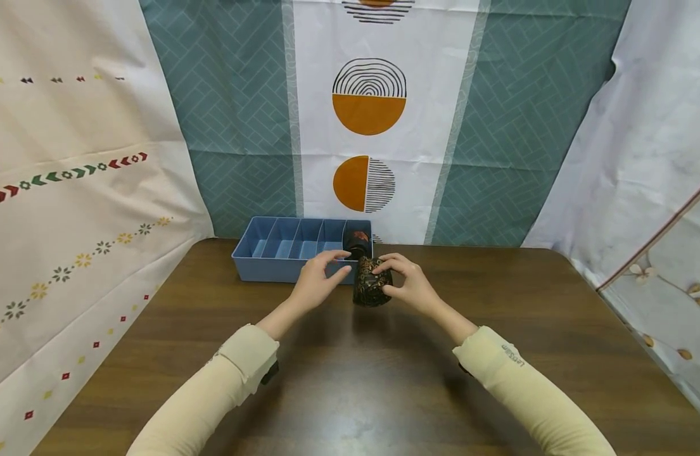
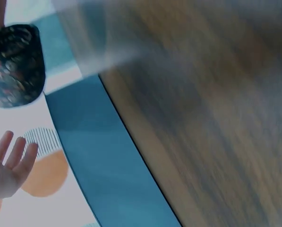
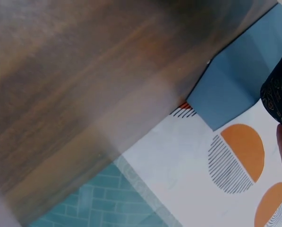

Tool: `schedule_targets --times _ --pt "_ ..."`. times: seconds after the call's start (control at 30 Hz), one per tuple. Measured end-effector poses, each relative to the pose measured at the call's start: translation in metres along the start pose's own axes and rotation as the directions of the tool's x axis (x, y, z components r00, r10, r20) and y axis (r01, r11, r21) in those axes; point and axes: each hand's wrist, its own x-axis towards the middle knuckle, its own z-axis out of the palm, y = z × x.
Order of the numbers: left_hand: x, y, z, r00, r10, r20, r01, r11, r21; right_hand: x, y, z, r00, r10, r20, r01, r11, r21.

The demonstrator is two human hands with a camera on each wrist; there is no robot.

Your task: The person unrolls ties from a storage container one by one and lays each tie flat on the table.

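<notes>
Head view shows one dark rolled bundle of patterned fabric (image 1: 371,286) held just above the brown wooden table (image 1: 498,329), at the near right corner of the blue plastic divided tray (image 1: 258,259). The right hand (image 1: 409,285) pinches this roll from its right side, thumb and curled fingers around it. The left hand (image 1: 318,282) is at the roll's left, fingers relaxed and slightly spread, fingertips at the tray's near wall; whether they touch the roll I cannot tell. A second dark patterned roll (image 1: 358,240) sits in the tray's rightmost compartment. The tray has five compartments visible, four of them bare. Two cream sleeves (image 1: 515,373) cover the forearms. Patterned curtains (image 1: 369,114) hang beyond the far table edge.
</notes>
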Motion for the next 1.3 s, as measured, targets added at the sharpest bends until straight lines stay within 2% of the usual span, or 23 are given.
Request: schedule_targets --times 0.13,0.37,0.67,1.07,1.3 --pt "-0.009 0.01 0.006 0.998 -0.016 0.066 0.021 0.997 -0.08 -0.006 0.001 0.004 1.0 -0.012 0.002 0.012 1.0 -0.022" --pt "-0.021 0.014 0.017 0.98 -0.064 0.191 0.086 0.99 -0.111 -0.015 0.0 0.01 1.0 -0.007 0.013 0.007 1.0 -0.014" --pt "-0.032 0.015 0.031 0.974 -0.049 0.221 0.049 0.999 0.008 -0.024 0.001 0.015 0.999 -0.013 0.045 0.012 1.0 0.007" --pt "-0.036 0.009 0.042 0.962 -0.076 0.264 0.063 0.996 0.058 -0.031 0.008 0.02 0.993 0.072 0.098 -0.073 0.997 0.0" --pt "-0.038 0.008 0.043 0.961 -0.079 0.266 0.057 0.994 0.089 -0.032 0.009 0.021 0.99 0.067 0.123 -0.066 0.998 -0.013"
